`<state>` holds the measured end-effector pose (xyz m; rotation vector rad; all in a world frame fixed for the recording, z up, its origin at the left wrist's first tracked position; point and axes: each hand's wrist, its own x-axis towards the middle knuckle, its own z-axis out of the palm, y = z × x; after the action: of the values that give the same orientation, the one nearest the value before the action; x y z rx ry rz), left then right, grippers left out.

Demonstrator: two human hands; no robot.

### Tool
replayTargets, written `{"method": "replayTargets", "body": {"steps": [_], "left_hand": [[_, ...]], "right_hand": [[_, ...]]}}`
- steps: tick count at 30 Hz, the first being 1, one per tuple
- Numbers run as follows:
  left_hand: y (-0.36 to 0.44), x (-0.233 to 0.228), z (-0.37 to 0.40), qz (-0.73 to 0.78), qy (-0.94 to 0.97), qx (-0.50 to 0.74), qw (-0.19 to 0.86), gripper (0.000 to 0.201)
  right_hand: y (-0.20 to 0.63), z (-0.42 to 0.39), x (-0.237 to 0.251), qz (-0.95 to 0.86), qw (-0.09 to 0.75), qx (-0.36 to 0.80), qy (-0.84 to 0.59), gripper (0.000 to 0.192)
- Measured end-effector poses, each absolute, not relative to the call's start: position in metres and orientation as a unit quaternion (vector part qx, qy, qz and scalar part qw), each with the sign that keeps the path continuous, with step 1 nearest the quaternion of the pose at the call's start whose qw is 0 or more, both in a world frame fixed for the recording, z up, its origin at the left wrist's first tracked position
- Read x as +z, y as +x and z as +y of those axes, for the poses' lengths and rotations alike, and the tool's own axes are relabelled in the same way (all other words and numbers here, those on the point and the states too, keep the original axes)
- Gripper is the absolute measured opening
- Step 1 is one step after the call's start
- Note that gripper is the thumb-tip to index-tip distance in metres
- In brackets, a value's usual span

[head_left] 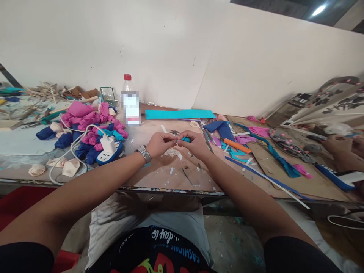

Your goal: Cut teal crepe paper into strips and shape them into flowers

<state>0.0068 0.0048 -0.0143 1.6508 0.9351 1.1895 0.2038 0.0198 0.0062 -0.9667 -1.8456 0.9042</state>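
Both hands meet in front of me, low over the table. My right hand [196, 143] is closed around a small rolled piece of teal cloth [185, 139], which shows between thumb and fingers. My left hand [159, 145], with a watch [143, 154] on its wrist, pinches at the left end of the same piece. The fingers cover most of it. Just behind the hands lies a small pair of scissors or snips [174, 132], partly hidden. A flat turquoise strip [179, 114] lies farther back, along the wall.
On the left, pink [82, 113] and navy cloth bundles surround a power strip [106, 151] with a white cable. A red-capped bottle [131, 102] stands behind. To the right lie an orange-handled tool [237, 145] and cloth scraps; another person's hands [339, 149] work at far right.
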Motion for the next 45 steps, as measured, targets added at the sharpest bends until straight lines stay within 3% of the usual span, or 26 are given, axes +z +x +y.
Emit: {"method": "replayTargets", "body": {"steps": [9, 20, 32, 40, 45], "left_hand": [[0.006, -0.014, 0.003, 0.375, 0.673, 0.447, 0.454, 0.032], [0.007, -0.014, 0.001, 0.434, 0.711, 0.431, 0.347, 0.028], [0.011, -0.011, 0.002, 0.39, 0.546, 0.476, 0.568, 0.033], [0.01, -0.012, 0.001, 0.407, 0.607, 0.441, 0.521, 0.026], [0.009, -0.012, 0.003, 0.389, 0.553, 0.461, 0.575, 0.034]], "right_hand": [[0.203, 0.02, 0.005, -0.696, 0.417, 0.444, -0.379, 0.014], [0.2, 0.024, -0.002, -0.64, 0.428, 0.514, -0.378, 0.014], [0.201, 0.023, 0.001, -0.652, 0.436, 0.493, -0.376, 0.028], [0.202, 0.023, 0.001, -0.673, 0.422, 0.462, -0.394, 0.029], [0.202, 0.022, 0.001, -0.668, 0.426, 0.507, -0.339, 0.048]]}}
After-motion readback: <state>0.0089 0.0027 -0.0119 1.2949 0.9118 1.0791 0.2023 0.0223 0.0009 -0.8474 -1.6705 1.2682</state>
